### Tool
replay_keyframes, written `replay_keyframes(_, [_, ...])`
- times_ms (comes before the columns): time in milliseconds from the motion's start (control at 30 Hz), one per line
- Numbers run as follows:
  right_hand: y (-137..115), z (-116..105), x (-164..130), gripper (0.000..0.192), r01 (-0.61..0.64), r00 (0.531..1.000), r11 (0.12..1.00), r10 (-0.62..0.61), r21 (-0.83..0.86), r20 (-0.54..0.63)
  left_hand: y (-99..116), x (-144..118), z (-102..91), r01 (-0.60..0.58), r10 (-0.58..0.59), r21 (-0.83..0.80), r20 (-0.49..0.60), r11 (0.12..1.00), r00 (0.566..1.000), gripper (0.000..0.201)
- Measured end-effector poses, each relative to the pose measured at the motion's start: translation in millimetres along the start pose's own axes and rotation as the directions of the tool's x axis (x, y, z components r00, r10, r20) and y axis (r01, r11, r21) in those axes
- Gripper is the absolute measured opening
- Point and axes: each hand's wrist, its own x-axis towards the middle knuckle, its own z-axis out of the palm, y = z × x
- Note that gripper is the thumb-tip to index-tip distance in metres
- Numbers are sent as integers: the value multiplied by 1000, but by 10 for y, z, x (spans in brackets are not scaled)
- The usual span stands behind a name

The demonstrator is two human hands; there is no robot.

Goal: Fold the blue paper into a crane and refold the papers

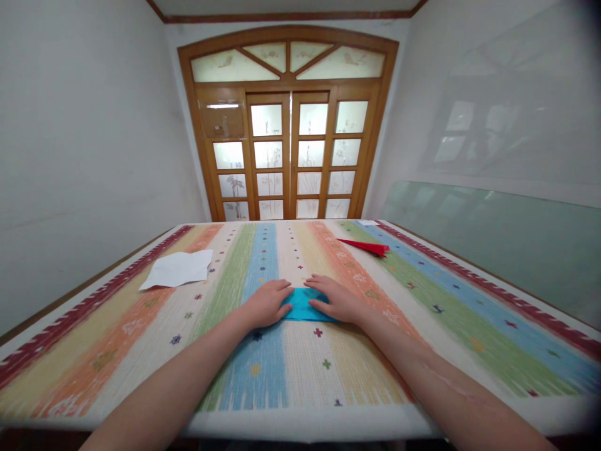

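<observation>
A teal sheet of paper (pixel 301 305) lies flat on the striped tablecloth (pixel 422 313) in the middle of the table. My left hand (pixel 266 303) presses its left part, palm down, fingers pointing right. My right hand (pixel 334 298) presses the right part, fingers pointing left toward the other hand. Both hands cover the paper's outer edges; only its middle shows between them.
A white sheet of paper (pixel 179 268) lies at the far left of the table. A folded red paper shape (pixel 366 246) rests at the far right. Beyond the table stands a wooden glass-paned door (pixel 286 156). White walls close in on both sides.
</observation>
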Motion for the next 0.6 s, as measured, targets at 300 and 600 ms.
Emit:
replay_keyframes(300, [143, 134, -50, 68, -63, 974, 998, 65, -17, 216, -217, -54, 156, 3, 0, -17, 154, 1000, 988, 64])
replay_keyframes(600, [220, 153, -38, 73, -134, 959, 990, 143, -53, 246, -246, -54, 132, 74, -72, 0, 203, 997, 976, 75])
